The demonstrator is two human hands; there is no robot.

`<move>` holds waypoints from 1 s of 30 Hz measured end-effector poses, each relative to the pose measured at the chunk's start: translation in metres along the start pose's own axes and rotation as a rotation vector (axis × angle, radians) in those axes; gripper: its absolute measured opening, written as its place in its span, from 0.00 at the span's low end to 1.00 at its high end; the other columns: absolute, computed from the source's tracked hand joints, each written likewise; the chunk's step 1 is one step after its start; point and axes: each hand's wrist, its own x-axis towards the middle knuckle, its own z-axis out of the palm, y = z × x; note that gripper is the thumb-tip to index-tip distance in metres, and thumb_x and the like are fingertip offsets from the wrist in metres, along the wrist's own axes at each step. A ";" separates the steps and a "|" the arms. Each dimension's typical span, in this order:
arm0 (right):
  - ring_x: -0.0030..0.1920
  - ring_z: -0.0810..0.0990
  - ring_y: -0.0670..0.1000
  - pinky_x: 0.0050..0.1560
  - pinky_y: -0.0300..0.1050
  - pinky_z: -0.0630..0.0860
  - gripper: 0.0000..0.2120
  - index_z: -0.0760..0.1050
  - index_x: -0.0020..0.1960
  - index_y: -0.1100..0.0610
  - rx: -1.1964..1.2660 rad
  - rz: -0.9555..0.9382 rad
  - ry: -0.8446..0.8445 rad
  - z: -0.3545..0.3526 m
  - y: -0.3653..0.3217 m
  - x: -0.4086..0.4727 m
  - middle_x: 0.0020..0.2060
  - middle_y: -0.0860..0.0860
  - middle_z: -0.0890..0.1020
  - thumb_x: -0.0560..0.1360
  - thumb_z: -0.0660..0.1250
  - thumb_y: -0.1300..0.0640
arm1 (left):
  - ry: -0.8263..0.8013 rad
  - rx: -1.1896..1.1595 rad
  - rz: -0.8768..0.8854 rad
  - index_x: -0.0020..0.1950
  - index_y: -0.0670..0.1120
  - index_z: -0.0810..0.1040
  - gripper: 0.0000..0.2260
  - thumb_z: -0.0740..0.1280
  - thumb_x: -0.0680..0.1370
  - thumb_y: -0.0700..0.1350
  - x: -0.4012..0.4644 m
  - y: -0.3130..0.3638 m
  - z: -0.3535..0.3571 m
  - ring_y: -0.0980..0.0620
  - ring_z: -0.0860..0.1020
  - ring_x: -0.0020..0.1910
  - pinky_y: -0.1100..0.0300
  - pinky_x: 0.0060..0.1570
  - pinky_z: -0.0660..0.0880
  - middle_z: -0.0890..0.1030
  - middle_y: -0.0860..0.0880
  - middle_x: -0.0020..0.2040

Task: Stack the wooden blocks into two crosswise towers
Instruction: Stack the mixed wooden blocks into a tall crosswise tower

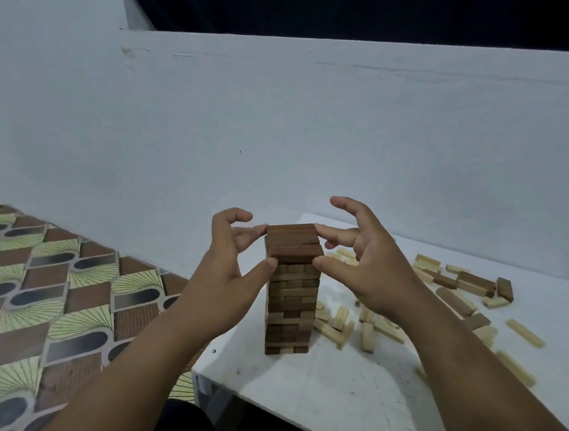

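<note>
A tall crosswise tower of dark and light wooden blocks stands on the white table, near its left edge. Dark blocks form its top layers. My left hand is at the tower's left side, thumb and fingertips touching the top layers. My right hand is at the right side, with thumb and a straight finger pressing the same layers and the other fingers spread above. Neither hand holds a block. Loose light and dark blocks lie scattered on the table to the right of the tower.
More light blocks lie just right of the tower's base, partly hidden by my right forearm. A pale wall rises behind the table. Patterned floor tiles spread to the left below the table edge.
</note>
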 end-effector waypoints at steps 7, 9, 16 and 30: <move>0.65 0.71 0.35 0.61 0.44 0.67 0.32 0.57 0.72 0.31 0.114 0.066 -0.055 0.004 0.001 -0.002 0.68 0.36 0.73 0.75 0.70 0.44 | 0.012 0.005 -0.049 0.67 0.71 0.53 0.27 0.67 0.78 0.56 -0.006 -0.002 0.004 0.67 0.64 0.68 0.42 0.72 0.61 0.67 0.67 0.70; 0.71 0.66 0.39 0.63 0.47 0.64 0.29 0.56 0.73 0.30 0.206 0.140 -0.055 0.011 -0.002 -0.007 0.74 0.36 0.64 0.73 0.58 0.31 | 0.010 -0.121 -0.125 0.72 0.70 0.53 0.26 0.60 0.78 0.64 -0.008 0.002 0.008 0.68 0.61 0.69 0.46 0.74 0.56 0.62 0.66 0.73; 0.71 0.61 0.43 0.70 0.49 0.56 0.39 0.56 0.75 0.34 0.416 0.371 -0.038 0.047 -0.014 -0.014 0.71 0.37 0.64 0.68 0.33 0.27 | 0.045 -0.450 -0.387 0.76 0.62 0.59 0.33 0.43 0.73 0.72 -0.013 0.027 0.036 0.62 0.59 0.75 0.57 0.72 0.56 0.63 0.64 0.74; 0.76 0.58 0.45 0.70 0.45 0.54 0.48 0.57 0.76 0.35 0.374 0.351 -0.013 0.058 -0.007 -0.009 0.76 0.39 0.62 0.60 0.35 0.18 | -0.020 -0.352 -0.373 0.45 0.62 0.69 0.23 0.35 0.81 0.60 -0.008 0.042 0.038 0.83 0.68 0.27 0.83 0.24 0.62 0.74 0.74 0.28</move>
